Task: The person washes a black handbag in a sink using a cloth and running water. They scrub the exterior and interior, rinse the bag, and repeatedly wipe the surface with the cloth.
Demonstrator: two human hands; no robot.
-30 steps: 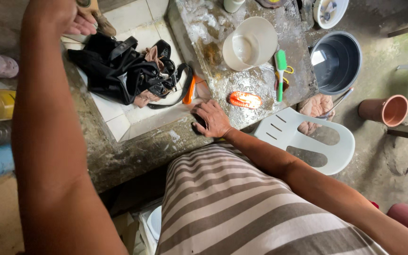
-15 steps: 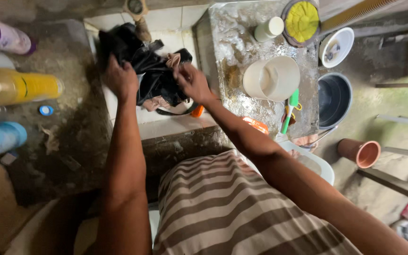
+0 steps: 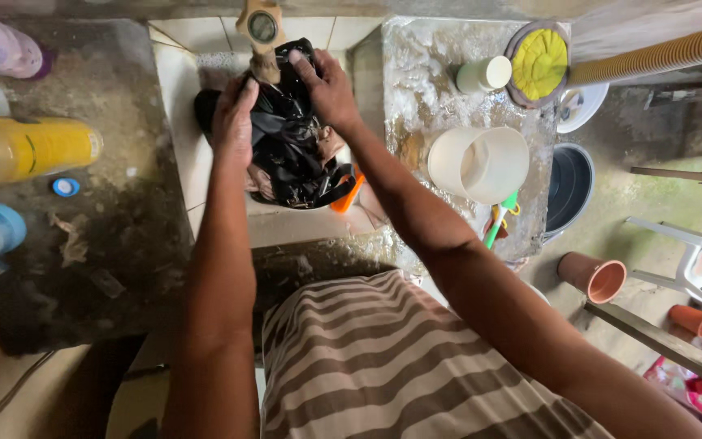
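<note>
On the counter (image 3: 123,244) at far left I see a yellow bottle (image 3: 30,149) lying down. My left hand (image 3: 233,122) presses closed on the black cloth (image 3: 290,154) in the tiled sink (image 3: 176,106), right under the tap (image 3: 260,32), likely to catch its water. My right hand (image 3: 327,85) clamps the top. The cloth looks wet, dark and bunched. A white tub (image 3: 478,165) stands farther right.

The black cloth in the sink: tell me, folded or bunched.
Bunched. The black cloth sits crumpled under the tap, left hand and right hand gripping it.
</note>
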